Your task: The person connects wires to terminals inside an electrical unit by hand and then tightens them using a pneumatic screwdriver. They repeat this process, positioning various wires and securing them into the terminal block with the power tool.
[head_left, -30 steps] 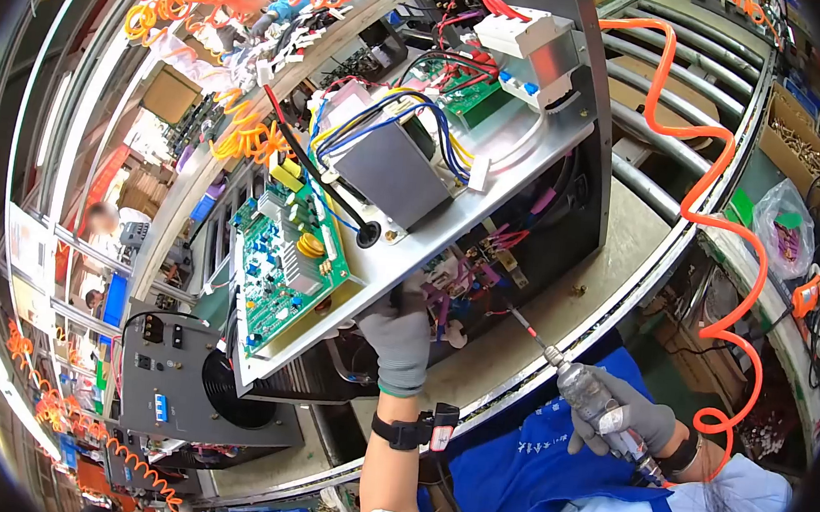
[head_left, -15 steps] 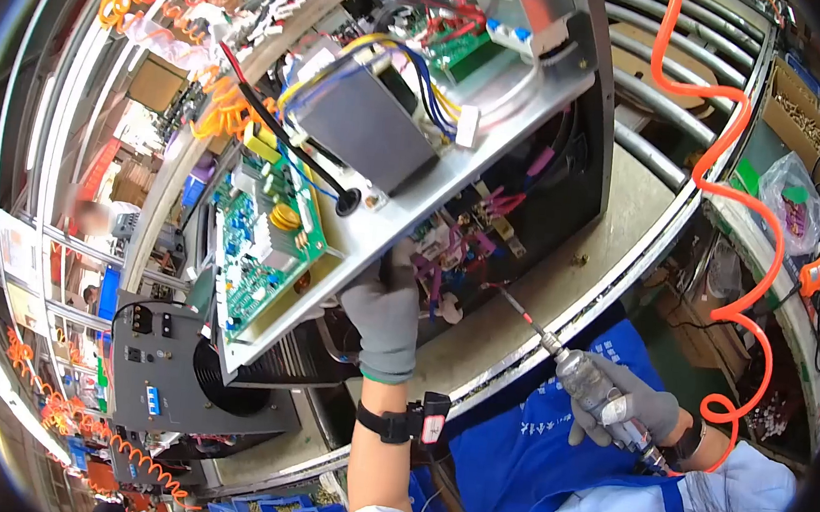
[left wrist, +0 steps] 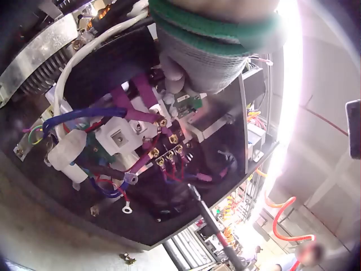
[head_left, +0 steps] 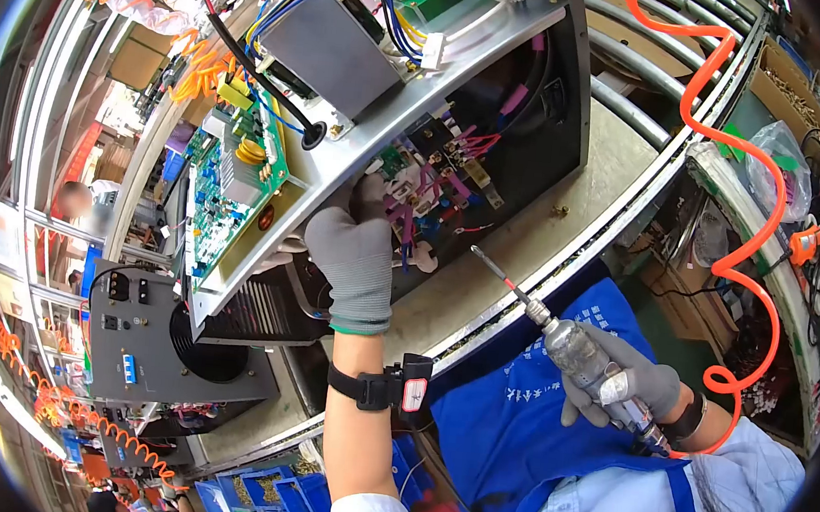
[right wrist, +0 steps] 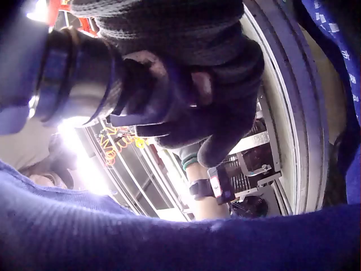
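My left hand, in a grey glove, reaches under the metal shelf of an open equipment chassis. Its fingers go in beside purple-sleeved wires and small terminals, and the fingertips are mostly hidden. A loose ring terminal hangs below them in the left wrist view. My right hand, also gloved, grips a pneumatic screwdriver with an orange hose. The driver's long bit points up toward the wiring, its tip apart from the ring terminal in the head view.
On the shelf stand a grey box-shaped part and a green circuit board. Another dark chassis sits to the left. Metal rollers lie behind, and the coiled orange hose crosses the right side. Blue bins hold small parts.
The screwdriver tip has drawn back from the wiring. The chassis and my left hand have shifted left in the head view, which has itself moved. The right hand keeps its grip.
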`<state>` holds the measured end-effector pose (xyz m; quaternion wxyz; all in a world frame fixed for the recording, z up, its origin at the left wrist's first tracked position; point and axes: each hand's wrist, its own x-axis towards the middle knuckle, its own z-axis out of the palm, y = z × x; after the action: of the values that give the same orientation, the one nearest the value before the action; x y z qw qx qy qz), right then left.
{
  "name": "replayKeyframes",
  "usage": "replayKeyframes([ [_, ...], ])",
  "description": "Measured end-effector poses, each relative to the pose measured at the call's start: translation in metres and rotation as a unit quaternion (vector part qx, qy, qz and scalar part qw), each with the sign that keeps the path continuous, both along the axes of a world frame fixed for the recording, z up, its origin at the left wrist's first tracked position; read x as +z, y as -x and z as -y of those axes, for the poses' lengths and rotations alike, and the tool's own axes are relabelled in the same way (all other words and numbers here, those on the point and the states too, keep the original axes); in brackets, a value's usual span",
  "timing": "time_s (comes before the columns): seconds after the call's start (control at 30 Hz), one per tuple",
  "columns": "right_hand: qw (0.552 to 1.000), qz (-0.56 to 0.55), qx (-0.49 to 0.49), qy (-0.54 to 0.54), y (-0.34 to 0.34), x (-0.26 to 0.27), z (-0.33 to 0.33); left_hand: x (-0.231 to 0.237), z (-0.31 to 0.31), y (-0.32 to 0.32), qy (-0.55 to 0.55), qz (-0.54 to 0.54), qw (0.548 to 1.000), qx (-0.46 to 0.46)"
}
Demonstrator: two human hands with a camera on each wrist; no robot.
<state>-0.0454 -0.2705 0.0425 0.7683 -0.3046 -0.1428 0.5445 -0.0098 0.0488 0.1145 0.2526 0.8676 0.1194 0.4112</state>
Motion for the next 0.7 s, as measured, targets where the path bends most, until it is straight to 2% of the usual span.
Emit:
replayKeyframes([
  [0.03, 1.0, -0.002, -0.002, -0.012, 0.0, 0.001, 0.0, -0.002, -0.001, -0.001, -0.015, 0.027, 1.0, -0.006],
  [0.17, 1.0, 0.013, -0.003, -0.007, -0.001, 0.009, 0.0, 0.0, 0.004, 0.003, -0.002, 0.024, 1.0, -0.019],
  [0.23, 1.0, 0.016, -0.008, -0.02, -0.002, 0.012, -0.002, 0.003, 0.008, 0.006, 0.059, -0.035, 0.997, 0.031],
  [0.27, 0.999, 0.021, -0.011, -0.023, -0.003, 0.013, -0.003, 0.004, 0.009, 0.005, -0.023, 0.001, 0.999, 0.028],
  [0.37, 1.0, 0.022, 0.002, -0.021, 0.0, 0.015, -0.003, -0.002, -0.003, 0.001, 0.02, -0.018, 0.999, 0.036],
  [0.4, 0.999, 0.026, 0.009, -0.02, 0.0, 0.016, -0.003, -0.002, -0.002, 0.0, -0.017, -0.017, 0.999, 0.049],
  [0.5, 1.0, 0.023, 0.011, -0.016, 0.003, 0.015, -0.002, -0.005, 0.001, -0.002, -0.025, 0.044, 0.999, 0.016],
  [0.57, 1.0, 0.011, 0.012, -0.012, 0.004, 0.011, 0.0, -0.007, 0.0, -0.001, -0.039, 0.044, 0.998, 0.013],
  [0.63, 1.0, -0.002, -0.002, 0.004, 0.003, 0.006, 0.001, -0.002, 0.004, 0.0, 0.006, 0.025, 1.0, -0.01],
  [0.67, 1.0, -0.006, -0.005, 0.005, 0.001, 0.003, 0.0, -0.006, 0.001, -0.002, -0.019, 0.046, 0.998, -0.032],
  [0.7, 1.0, -0.008, -0.007, 0.0, -0.002, 0.002, -0.001, -0.003, 0.008, -0.001, 0.046, 0.031, 0.998, -0.007],
])
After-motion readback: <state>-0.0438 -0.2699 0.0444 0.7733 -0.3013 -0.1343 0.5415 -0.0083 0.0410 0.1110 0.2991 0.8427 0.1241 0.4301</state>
